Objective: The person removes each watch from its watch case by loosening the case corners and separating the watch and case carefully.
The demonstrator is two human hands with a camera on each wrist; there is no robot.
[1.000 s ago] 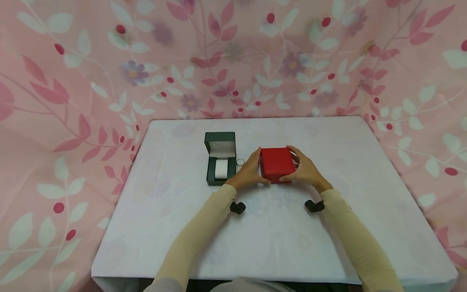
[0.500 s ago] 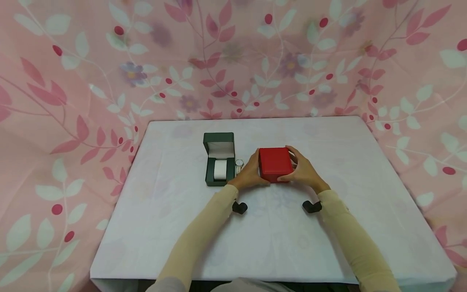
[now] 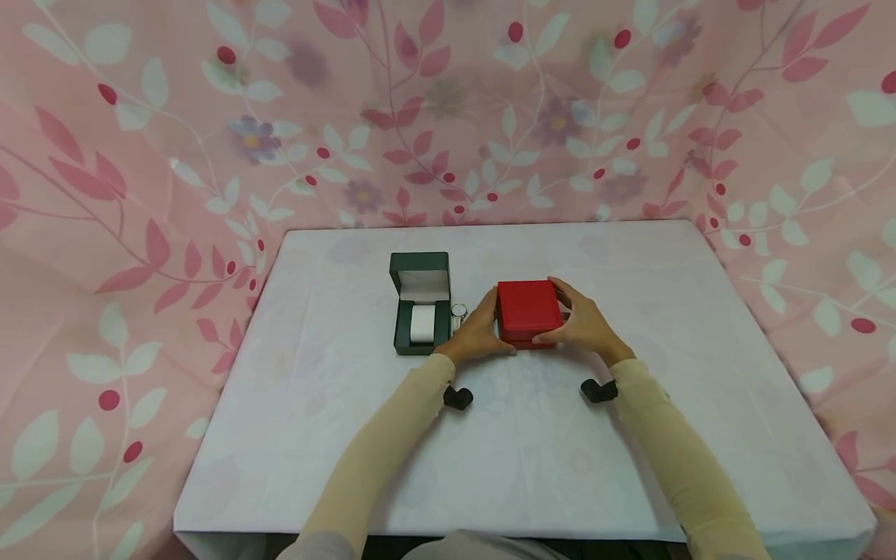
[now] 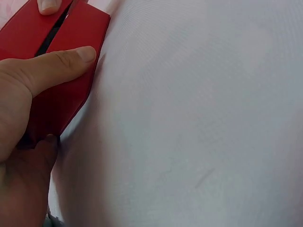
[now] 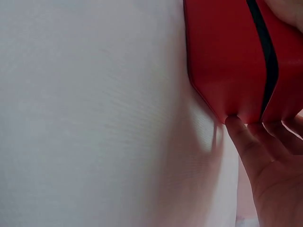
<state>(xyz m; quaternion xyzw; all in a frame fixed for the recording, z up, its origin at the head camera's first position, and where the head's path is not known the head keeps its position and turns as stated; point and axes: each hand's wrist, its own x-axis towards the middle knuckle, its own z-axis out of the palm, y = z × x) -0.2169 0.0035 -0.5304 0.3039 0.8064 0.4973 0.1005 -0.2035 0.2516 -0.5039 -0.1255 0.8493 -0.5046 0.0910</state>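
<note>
A red box (image 3: 529,305) stands on the white-covered table, held between both hands. My left hand (image 3: 479,330) grips its left side, with the thumb (image 4: 66,68) pressed on the front of the lower part. My right hand (image 3: 584,323) holds the right side, its thumb on the front of the lid and its fingers (image 5: 241,137) along the side. In both wrist views a narrow dark gap runs between the lid and the base. The inside of the red box is hidden.
Left of the hands stands an open green watch box (image 3: 404,327) with a white cushion (image 3: 423,323). A wristwatch (image 3: 458,313) lies between it and my left hand, partly covered. The table (image 3: 532,467) has a floral curtain (image 3: 448,117) behind it.
The seam along the front of the red box shows more plainly now, with the lid slightly raised. Both hands keep nearly the same place on it.
</note>
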